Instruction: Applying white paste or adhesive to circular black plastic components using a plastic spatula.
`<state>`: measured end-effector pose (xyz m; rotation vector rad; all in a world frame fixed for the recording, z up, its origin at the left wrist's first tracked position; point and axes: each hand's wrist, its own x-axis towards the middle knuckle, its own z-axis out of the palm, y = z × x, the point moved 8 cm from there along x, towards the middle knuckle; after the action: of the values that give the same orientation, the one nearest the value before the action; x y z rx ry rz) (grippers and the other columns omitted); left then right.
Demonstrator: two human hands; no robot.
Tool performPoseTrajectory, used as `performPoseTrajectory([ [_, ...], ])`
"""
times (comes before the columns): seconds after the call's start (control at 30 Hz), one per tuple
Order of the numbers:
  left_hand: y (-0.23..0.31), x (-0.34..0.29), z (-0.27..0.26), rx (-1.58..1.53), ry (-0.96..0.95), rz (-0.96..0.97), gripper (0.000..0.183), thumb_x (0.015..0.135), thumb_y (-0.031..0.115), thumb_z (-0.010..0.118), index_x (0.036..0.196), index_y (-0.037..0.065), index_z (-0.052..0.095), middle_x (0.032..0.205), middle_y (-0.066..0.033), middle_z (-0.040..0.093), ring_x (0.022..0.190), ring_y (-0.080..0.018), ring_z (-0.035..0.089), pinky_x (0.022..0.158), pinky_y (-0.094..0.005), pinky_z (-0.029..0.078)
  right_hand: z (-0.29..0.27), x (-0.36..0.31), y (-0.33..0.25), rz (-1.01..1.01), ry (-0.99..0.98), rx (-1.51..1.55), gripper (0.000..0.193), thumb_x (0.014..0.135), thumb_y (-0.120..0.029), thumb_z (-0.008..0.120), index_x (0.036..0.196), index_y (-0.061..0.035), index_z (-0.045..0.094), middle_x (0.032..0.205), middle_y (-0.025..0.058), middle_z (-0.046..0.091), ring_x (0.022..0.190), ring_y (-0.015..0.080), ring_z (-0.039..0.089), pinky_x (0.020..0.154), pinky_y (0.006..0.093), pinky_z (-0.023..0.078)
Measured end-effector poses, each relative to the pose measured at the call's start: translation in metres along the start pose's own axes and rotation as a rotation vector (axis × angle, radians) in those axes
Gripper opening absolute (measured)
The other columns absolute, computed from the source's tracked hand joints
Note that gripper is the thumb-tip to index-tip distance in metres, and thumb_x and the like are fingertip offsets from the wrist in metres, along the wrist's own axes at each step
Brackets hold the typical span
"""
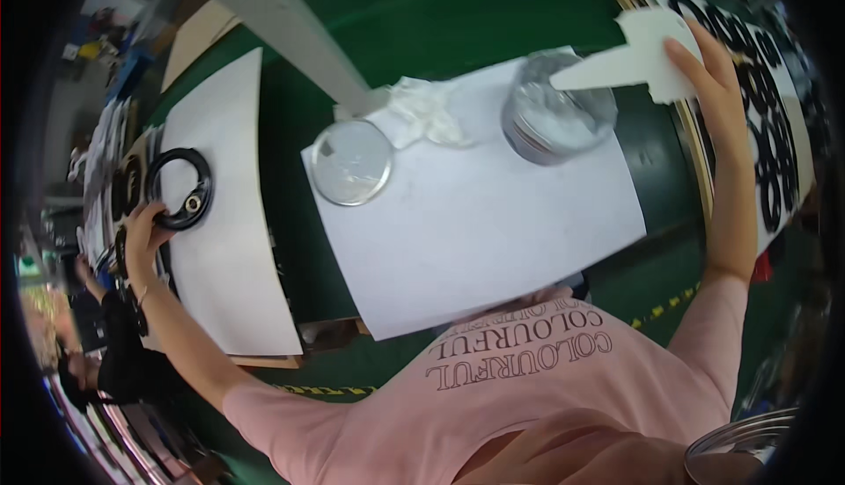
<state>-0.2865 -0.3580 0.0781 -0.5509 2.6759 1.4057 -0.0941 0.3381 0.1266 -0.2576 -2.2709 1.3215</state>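
Note:
Out to the left, my left hand point(145, 237) has its fingers closed on the lower edge of a black ring point(204, 168) with a small brass-coloured fitting, above a white board point(229, 265). At the far right my right hand point(717, 80) grips a flat white piece point(647, 54) with a stepped outline. Its narrow tip points left, over the open tin point(537, 146). That tin is lined with clear plastic and has a whitish content. A round metal lid point(352, 164) and crumpled white tissue point(427, 111) lie left of it on a white sheet point(484, 238).
Several black rings lie in rows on a board point(788, 98) at the right. A grey post point(282, 32) slants down across the green table point(422, 10) toward the tissue. Another person point(132, 362) in dark clothing is at the lower left.

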Motion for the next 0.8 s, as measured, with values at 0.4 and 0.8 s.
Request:
performPoseTrajectory([
  [0.4, 0.023, -0.190, 0.085, -0.193, -0.228, 0.316, 0.025, 0.081, 0.001, 0.052, 0.105, -0.002, 0.043, 0.081, -0.0072, 0.055, 0.074, -0.0193, 0.061, 0.070, -0.0296, 0.049, 0.036, -0.033, -0.038, -0.287, -0.500, -0.718, 0.039, 0.083, -0.022, 0.053, 0.115, 0.0001, 0.047, 0.097, 0.0133, 0.057, 0.084, 0.0213, 0.055, 0.073, 0.0260, 0.043],
  [0.8, 0.010, -0.275, 0.266, -0.486, -0.759, -0.008, 0.015, 0.088, 0.011, 0.043, 0.098, 0.000, 0.041, 0.068, -0.0124, 0.057, 0.075, -0.0262, 0.061, 0.073, -0.0334, 0.049, 0.000, -0.006, 0.061, 0.309, -0.309, -0.062, 0.052, 0.078, -0.026, 0.056, 0.120, 0.0020, 0.043, 0.087, 0.0079, 0.058, 0.073, 0.0100, 0.056, 0.052, 0.0219, 0.044],
])
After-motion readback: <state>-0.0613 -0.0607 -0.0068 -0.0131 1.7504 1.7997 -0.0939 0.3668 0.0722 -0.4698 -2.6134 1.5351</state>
